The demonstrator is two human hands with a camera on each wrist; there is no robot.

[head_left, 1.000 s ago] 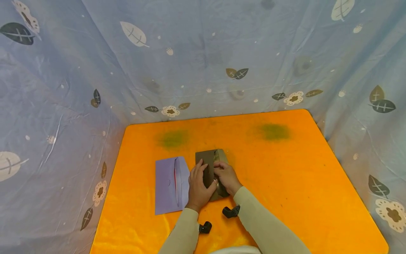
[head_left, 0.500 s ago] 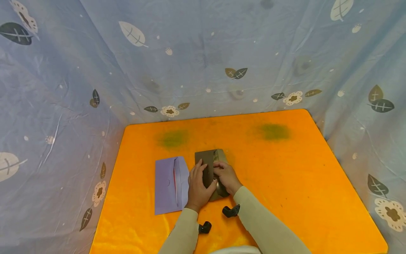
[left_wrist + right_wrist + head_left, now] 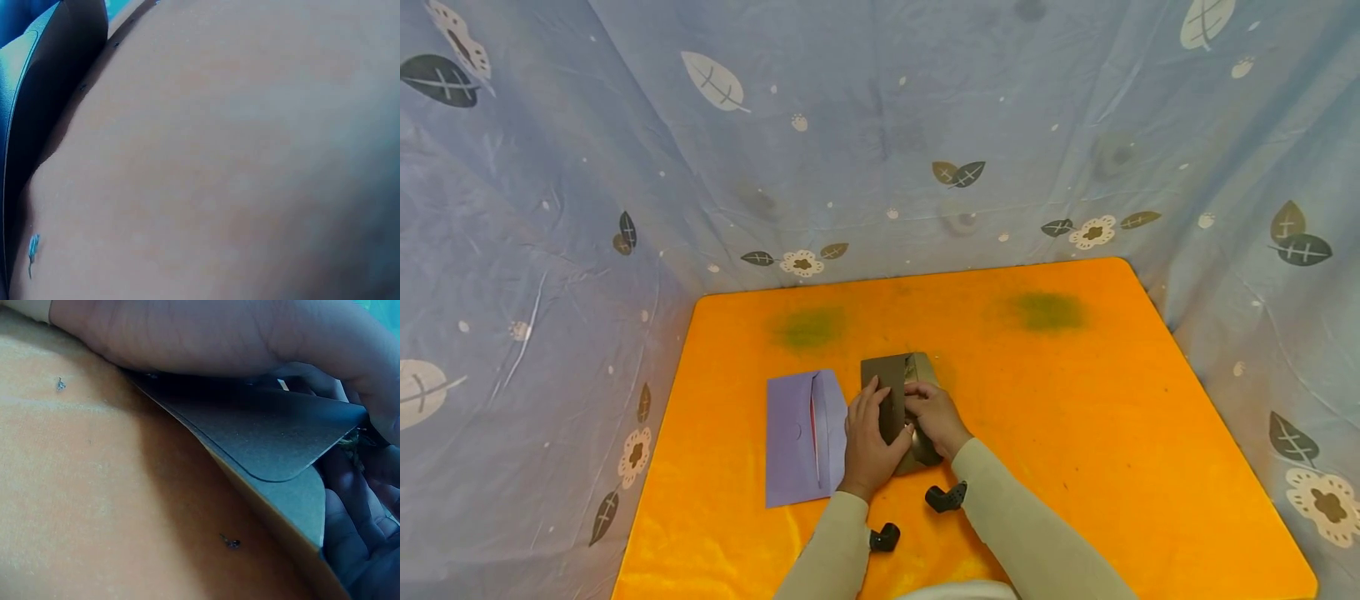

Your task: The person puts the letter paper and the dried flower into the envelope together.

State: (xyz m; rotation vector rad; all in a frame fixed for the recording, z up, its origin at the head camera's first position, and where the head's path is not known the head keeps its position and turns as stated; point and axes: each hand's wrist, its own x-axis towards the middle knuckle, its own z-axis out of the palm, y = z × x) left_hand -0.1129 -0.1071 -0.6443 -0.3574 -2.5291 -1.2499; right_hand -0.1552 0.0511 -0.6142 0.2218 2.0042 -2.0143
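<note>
A dark olive-brown envelope (image 3: 882, 367) with a shiny gold-toned inside lies on the table, its flap side to the right. My left hand (image 3: 868, 442) rests on its front with fingers extended, the thumb by the opening edge. From the right, my right hand (image 3: 938, 419) has curled fingers at the opening and grips the envelope there; the fingertips are partly hidden. In the right wrist view the envelope's rounded flap (image 3: 262, 434) sticks out beneath the right hand (image 3: 187, 337). Skin fills most of the left wrist view, with a dark envelope edge (image 3: 56, 75) at left.
A purple envelope (image 3: 790, 417) lies left of the left hand, its slit showing something red and white inside. The orange cloth-covered table (image 3: 1075, 400) extends to the right. A patterned blue-grey curtain (image 3: 880, 125) encloses the table's back and sides.
</note>
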